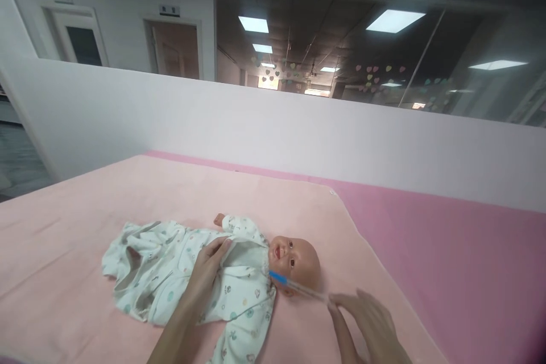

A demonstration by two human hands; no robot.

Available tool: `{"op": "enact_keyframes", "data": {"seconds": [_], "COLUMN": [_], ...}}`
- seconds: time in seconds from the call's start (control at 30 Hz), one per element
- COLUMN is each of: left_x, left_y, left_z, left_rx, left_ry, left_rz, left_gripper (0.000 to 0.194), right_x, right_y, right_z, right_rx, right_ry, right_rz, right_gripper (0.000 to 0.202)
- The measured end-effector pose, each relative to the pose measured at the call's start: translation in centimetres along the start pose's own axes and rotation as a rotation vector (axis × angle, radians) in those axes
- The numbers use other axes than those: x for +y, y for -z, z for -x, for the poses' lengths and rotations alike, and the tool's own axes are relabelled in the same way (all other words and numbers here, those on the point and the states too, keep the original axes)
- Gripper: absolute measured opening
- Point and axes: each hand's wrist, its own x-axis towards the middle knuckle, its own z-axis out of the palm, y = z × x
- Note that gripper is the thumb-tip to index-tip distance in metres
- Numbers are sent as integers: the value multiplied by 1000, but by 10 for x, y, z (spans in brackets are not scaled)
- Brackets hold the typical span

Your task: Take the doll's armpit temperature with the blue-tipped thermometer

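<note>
A baby doll point(305, 259) lies on its back on a pink blanket point(170, 187), head to the right, in white printed clothes point(239, 301). My left hand point(210, 264) is closed on the edge of the garment's front at the doll's chest, lifting it a little. My right hand point(358, 310) pinches the clear end of a thin stick-like thermometer point(298, 286). Its blue end points left, close to the doll's neck and chin; whether it touches the doll I cannot tell.
Behind the blanket stands a low white partition point(256, 125). A darker pink mat point(447, 256) shows at the right, under the blanket's edge. Beyond are doors and a large window.
</note>
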Motion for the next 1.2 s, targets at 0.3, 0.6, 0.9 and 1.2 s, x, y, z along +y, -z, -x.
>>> {"op": "enact_keyframes", "data": {"seconds": [0.3,0.6,0.9,1.2], "left_x": [-3,-10,37,-1], "left_y": [3,6,-8,-22], "left_z": [0,-3,-20,-105], "left_rx": [-84,-46,168,-87], "left_ry": [-76,-131,-479,-360], "left_rz": [-45,-162,-613,-1431], "left_gripper": [32,32,35,40], "right_x": [-36,-52,-49,-43], "right_y": [-124,-196,-168,-111], "right_z": [-37,-59,-64,-22], "right_rx": [-296,-575,-822,-764], "right_ry": [207,180,192,387], "right_rz": [106,199,200,-132], "right_gripper": [22,21,12,18]}}
